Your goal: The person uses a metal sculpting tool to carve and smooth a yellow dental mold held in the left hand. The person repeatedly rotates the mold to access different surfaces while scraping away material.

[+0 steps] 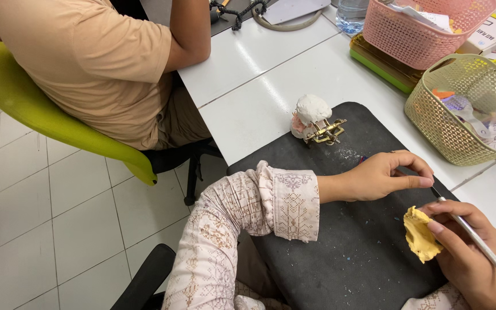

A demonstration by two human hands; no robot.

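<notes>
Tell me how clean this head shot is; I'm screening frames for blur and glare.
Head view: even, soft light, faint shadows on the dark grey rubber mat; the yellow wax-like lump and white plaster cast look sharp; no strong glare; slight wide-angle bending at edges.

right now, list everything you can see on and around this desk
yellow cast: 1, yellow, in right hand
metal tool: 1, silver, in right hand
plaster model: 1, white on brass frame, mat's far edge
mat: 1, black, on white desk
baskets: 1 pink, 1 beige, desk's far right
bottle: 1, clear, beside pink basket
chair: 1, green, a co-worker seated
left hand: fingers pinched, above mat
right hand: holds cast and tool
</notes>
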